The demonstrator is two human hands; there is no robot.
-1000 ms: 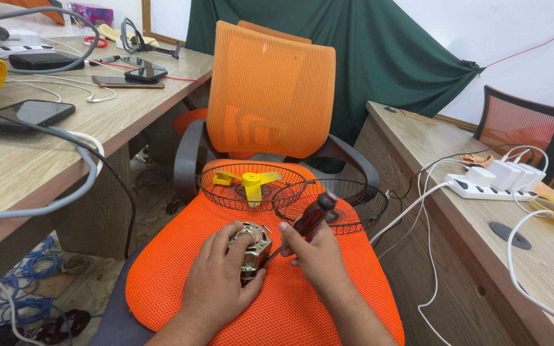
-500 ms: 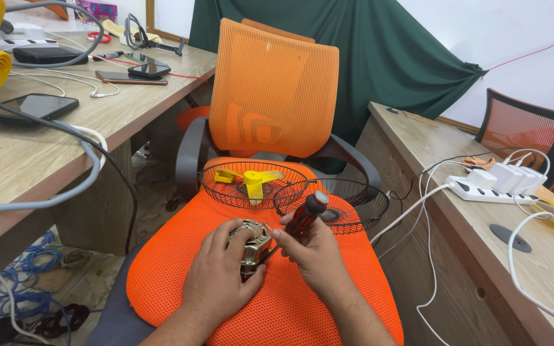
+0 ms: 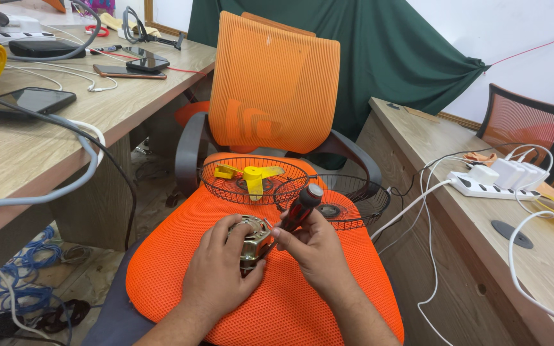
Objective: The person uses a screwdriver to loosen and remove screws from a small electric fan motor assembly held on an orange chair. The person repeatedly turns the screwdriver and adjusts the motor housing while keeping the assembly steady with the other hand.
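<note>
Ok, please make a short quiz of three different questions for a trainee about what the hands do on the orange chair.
1. True or false: the left hand holds the small fan motor on the orange chair seat.
2. Which tool does the right hand hold? A) pliers B) screwdriver C) hammer
3. Fill in: the yellow fan blade lies inside a black wire ____.

Key:
1. True.
2. B: the screwdriver with a red and black handle, tip at the motor.
3. Fan guard; a second guard lies beside it.
</note>
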